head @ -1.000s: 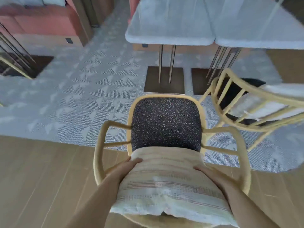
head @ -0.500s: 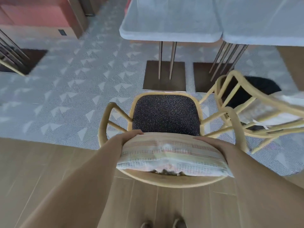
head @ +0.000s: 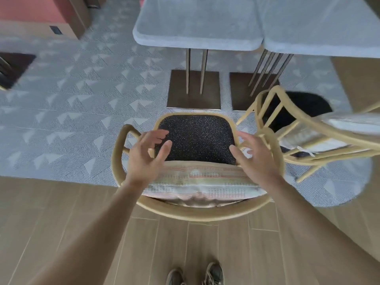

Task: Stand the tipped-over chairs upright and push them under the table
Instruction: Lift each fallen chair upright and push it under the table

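Observation:
A pale wooden armchair with a dark speckled seat stands upright in front of me, facing the grey table. A striped cushion leans against its curved back. My left hand and my right hand hover just above the cushion's two ends, fingers spread, holding nothing. A second wooden chair lies tipped over at the right, its legs and rails pointing left, with a pale cushion on it.
Two table tops stand side by side, the right one on thin metal legs with dark square base plates. Patterned grey carpet meets wood flooring under the chair. My shoes are at the bottom. A red bench sits far left.
Both hands have let go of the cushion and lifted off it with fingers spread. The upright chair has come to rest closer to the table.

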Demonstrator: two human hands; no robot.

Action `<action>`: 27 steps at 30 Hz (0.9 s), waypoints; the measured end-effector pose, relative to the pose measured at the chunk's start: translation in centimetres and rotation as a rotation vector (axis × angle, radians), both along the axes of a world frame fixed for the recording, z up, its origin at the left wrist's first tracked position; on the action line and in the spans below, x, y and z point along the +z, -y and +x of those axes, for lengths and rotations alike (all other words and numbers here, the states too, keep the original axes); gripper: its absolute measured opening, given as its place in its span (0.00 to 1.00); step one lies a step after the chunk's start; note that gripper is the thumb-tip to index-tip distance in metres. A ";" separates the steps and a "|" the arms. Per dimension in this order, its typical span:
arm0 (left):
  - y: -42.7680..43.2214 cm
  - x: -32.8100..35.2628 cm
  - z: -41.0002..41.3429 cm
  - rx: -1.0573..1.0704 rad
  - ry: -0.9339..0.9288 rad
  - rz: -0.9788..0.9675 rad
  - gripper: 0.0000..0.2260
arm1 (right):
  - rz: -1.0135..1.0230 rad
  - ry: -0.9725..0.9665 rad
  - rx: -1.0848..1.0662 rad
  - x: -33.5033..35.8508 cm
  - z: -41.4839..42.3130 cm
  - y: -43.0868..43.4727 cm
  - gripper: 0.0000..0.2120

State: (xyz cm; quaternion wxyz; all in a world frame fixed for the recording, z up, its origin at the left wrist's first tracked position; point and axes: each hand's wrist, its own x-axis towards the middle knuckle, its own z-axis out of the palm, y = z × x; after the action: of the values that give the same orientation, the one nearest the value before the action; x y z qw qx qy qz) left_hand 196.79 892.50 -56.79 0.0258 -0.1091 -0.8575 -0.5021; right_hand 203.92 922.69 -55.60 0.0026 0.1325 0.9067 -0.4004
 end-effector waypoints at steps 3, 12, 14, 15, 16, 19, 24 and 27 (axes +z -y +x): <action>1.0 0.2 5.3 -0.299 -0.172 -0.207 0.18 | 0.082 -0.109 0.217 1.1 5.1 2.0 0.25; -3.1 0.3 9.9 -0.634 -0.160 -1.137 0.19 | 0.730 0.150 0.609 -1.4 9.3 8.6 0.23; -4.2 0.0 10.0 -0.653 -0.128 -1.238 0.18 | 0.739 0.172 0.624 -1.6 8.4 8.8 0.21; -4.4 -0.2 10.0 -0.666 -0.111 -1.266 0.18 | 0.744 0.183 0.654 -1.6 8.0 8.7 0.20; -4.5 -0.3 10.0 -0.671 -0.100 -1.277 0.18 | 0.735 0.191 0.689 -1.6 7.6 8.6 0.20; -4.0 -0.4 10.1 -0.647 -0.123 -1.265 0.18 | 0.708 0.183 0.736 -2.1 7.3 8.0 0.17; -2.6 -1.2 11.9 -0.460 -0.080 -1.167 0.11 | 0.692 0.093 0.701 -2.4 8.2 7.8 0.15; -2.0 -1.2 12.0 -0.412 -0.016 -1.140 0.09 | 0.729 0.140 0.616 -2.4 8.7 8.0 0.17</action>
State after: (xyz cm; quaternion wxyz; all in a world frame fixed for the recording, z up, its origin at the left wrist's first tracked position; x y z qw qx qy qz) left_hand 208.79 894.53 -57.98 -0.1279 -0.2734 -0.9524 0.0425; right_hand 212.61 914.73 -57.99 0.1356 -0.1232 0.9827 -0.0271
